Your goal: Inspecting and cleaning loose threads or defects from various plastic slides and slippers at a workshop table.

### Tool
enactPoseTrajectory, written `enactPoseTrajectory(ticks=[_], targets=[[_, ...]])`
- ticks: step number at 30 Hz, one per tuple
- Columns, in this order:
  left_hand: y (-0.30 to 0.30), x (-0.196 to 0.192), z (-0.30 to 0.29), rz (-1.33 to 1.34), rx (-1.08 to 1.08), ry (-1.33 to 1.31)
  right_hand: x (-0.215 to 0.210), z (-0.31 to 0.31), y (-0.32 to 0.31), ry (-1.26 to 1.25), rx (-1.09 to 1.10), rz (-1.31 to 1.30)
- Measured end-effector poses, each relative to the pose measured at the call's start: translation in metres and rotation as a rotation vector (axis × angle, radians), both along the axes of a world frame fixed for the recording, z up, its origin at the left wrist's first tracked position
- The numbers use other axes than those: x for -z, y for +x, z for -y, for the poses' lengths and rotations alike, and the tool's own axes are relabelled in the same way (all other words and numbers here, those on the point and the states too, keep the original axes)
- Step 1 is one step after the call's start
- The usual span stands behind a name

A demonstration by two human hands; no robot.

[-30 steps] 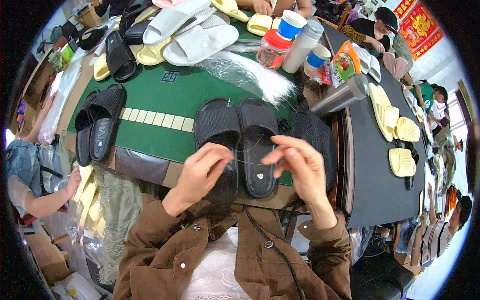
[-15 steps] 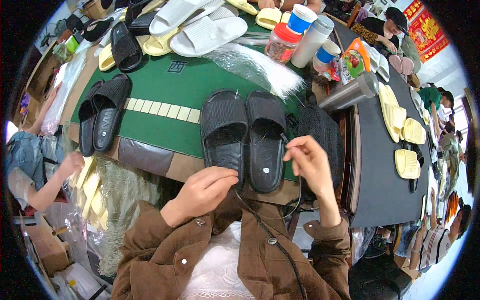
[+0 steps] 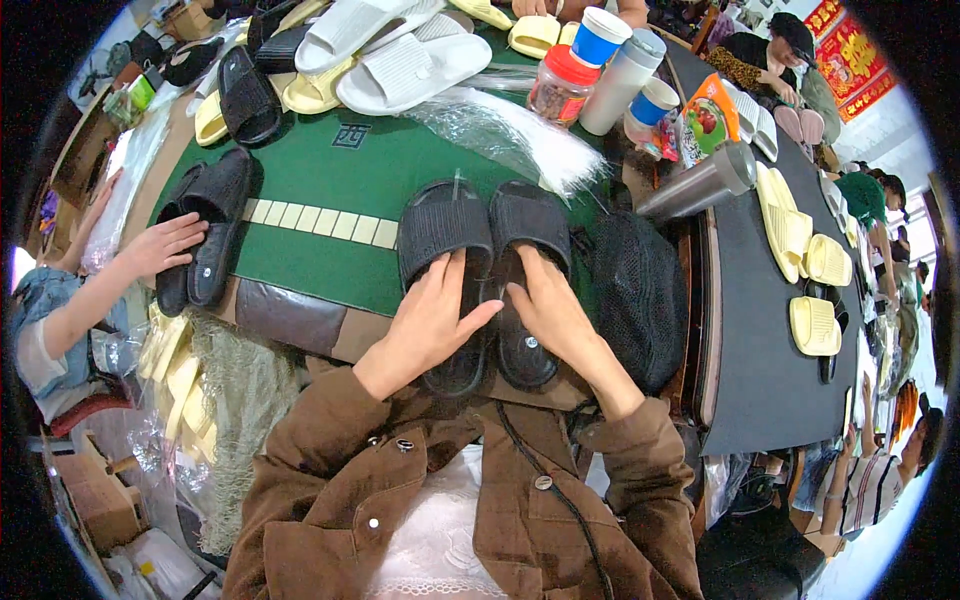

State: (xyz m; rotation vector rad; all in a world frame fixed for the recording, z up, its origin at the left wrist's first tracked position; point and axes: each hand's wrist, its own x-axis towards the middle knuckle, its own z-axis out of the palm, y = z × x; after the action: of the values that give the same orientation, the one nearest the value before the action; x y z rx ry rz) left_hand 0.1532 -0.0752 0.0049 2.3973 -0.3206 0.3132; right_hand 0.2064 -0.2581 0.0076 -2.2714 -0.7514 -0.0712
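A pair of black slide sandals lies side by side on the green table top (image 3: pixel 330 180), toes pointing away from me. My left hand (image 3: pixel 430 320) lies flat on the left sandal (image 3: pixel 440 235), fingers stretched toward the gap between the two. My right hand (image 3: pixel 550 315) rests palm down on the right sandal (image 3: pixel 530 225). The fingertips of both hands nearly meet at the inner edges. Neither hand grips anything. Brown jacket sleeves cover both forearms.
A black mesh bag (image 3: pixel 640 300) lies right of the pair. Another person's hand (image 3: pixel 165 245) touches a second black pair (image 3: pixel 205 235) at the left. White sandals (image 3: pixel 400 50), clear plastic bags (image 3: pixel 500 125), cups, a jar (image 3: pixel 560 85) and a steel flask (image 3: pixel 700 180) crowd the far side. Yellow sandals (image 3: pixel 815 290) lie on the dark table.
Both hands came down from holding a thin strand above the sandals and now lie flat on the pair. The other person's hand reached onto the black pair at the left.
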Motion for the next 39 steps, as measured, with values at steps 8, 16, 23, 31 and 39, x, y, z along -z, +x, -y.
enactPoseTrajectory(ticks=[8, 16, 23, 31, 39], targets=[[0.050, -0.007, 0.003, -0.442, -0.006, 0.043, 0.016, -0.008, 0.033, -0.005, 0.035, -0.250], [0.055, -0.007, 0.007, -0.454, 0.060, 0.110, 0.019, -0.007, 0.039, 0.279, 0.026, -0.466], [0.056, -0.009, 0.020, -0.621, -0.021, 0.128, 0.035, -0.016, 0.032, 0.064, 0.093, -0.141], [0.048, 0.009, 0.028, -0.315, -0.150, 0.082, 0.031, -0.015, 0.034, 0.060, 0.099, -0.246], [0.040, 0.015, 0.025, -0.314, -0.073, 0.131, 0.026, -0.014, 0.023, 0.177, 0.069, -0.433]])
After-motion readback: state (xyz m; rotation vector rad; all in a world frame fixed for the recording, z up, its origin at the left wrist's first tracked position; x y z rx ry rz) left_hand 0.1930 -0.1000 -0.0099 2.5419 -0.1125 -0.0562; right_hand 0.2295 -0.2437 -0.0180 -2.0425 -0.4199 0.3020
